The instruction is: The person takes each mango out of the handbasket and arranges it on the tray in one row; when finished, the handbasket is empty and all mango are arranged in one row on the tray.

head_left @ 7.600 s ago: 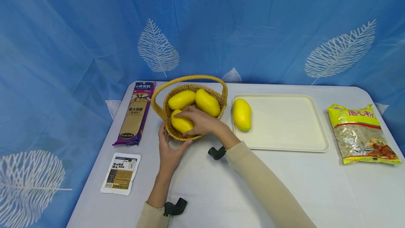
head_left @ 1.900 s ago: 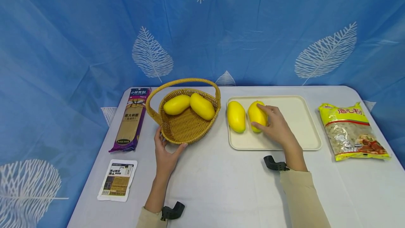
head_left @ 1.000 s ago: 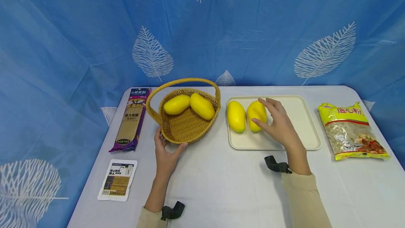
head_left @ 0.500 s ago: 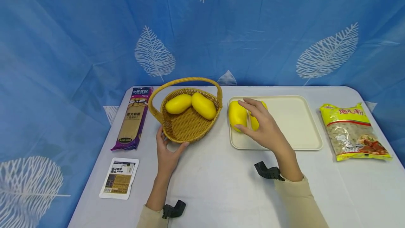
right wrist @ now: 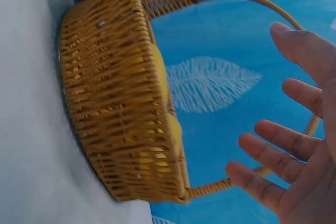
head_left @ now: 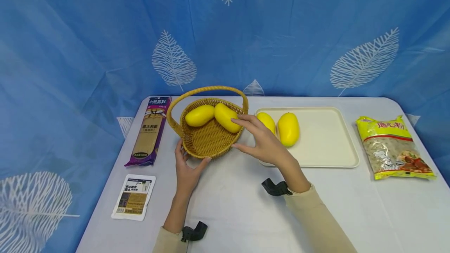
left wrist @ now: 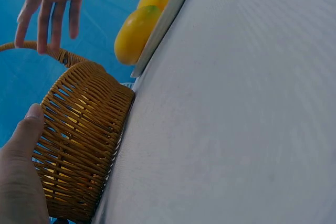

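Note:
In the head view a wicker basket with a tall arched handle holds two yellow mangoes, one on the left and one on the right. My left hand steadies its near left side, the thumb against the woven wall in the left wrist view. Above the basket's right rim hovers my right hand, fingers spread and holding nothing. Its fingertips overlap the right mango in the head view; the right wrist view shows them apart from the basket. Two more mangoes lie on a cream tray, one partly hidden by my right hand.
A purple pasta packet lies left of the basket, with a small white sachet nearer me. A yellow bag of macaroni sits right of the tray. Behind the white table hangs a blue leaf-patterned cloth.
My right hand carried one mango from the basket to the tray, let it go beside the first, then came back left to the basket. My left hand has stayed at the basket.

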### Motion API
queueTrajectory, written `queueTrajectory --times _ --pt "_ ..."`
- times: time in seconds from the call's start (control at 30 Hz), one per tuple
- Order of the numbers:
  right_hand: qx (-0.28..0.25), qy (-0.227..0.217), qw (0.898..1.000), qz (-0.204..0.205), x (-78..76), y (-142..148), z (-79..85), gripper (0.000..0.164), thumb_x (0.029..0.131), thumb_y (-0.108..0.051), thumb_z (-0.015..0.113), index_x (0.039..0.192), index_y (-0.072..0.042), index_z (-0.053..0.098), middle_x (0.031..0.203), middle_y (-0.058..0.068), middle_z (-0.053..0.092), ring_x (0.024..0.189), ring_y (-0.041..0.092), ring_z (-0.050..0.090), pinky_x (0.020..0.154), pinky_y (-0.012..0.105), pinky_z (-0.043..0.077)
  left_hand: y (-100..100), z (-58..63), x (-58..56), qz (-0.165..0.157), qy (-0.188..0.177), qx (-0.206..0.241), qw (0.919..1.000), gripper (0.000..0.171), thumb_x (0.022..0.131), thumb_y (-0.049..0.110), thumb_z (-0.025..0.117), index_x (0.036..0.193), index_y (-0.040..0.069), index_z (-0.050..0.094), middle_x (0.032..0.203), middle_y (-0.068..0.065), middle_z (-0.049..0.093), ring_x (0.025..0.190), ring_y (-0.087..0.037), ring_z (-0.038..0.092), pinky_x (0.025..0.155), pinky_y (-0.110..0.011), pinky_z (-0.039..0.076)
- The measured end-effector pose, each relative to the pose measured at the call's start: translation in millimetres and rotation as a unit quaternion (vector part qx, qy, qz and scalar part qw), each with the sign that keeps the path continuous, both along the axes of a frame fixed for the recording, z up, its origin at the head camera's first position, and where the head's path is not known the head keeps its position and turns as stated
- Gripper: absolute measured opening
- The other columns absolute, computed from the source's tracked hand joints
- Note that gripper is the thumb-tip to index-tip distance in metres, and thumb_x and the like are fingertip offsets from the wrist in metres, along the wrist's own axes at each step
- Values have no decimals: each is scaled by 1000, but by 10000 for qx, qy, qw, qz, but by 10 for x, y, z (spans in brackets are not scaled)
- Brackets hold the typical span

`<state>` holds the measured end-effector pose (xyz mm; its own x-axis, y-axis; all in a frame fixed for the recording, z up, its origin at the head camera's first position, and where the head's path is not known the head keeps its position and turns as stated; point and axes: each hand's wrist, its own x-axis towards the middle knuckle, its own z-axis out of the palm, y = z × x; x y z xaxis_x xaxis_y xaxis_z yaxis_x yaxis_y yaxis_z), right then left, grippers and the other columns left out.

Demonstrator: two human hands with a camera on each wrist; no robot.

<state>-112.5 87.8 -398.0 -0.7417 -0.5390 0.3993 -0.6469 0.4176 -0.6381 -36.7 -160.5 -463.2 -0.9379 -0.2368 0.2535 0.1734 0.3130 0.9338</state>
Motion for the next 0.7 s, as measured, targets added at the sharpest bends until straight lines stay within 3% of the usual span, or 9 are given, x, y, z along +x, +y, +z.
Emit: queueTrajectory --times 0.33,0.7 --pt "261 -389 9987 203 -331 -245 -91 67 86 -34 76 144 -14 49 148 18 42 140 32 38 109 55 37 5 -11 -11 -20 28 -88 10000 100 77 2 81 152 -4 15 151 -32 27 136 -48 34 106 -58 32" --pt "499 -1100 9926 154 -587 -359 -182 66 87 -37 75 144 -15 49 149 16 41 140 31 38 112 53 34 -9 -2 -3 11 -46 -114 9999 101 77 3 81 153 -4 14 152 -31 27 137 -47 34 107 -58 32"
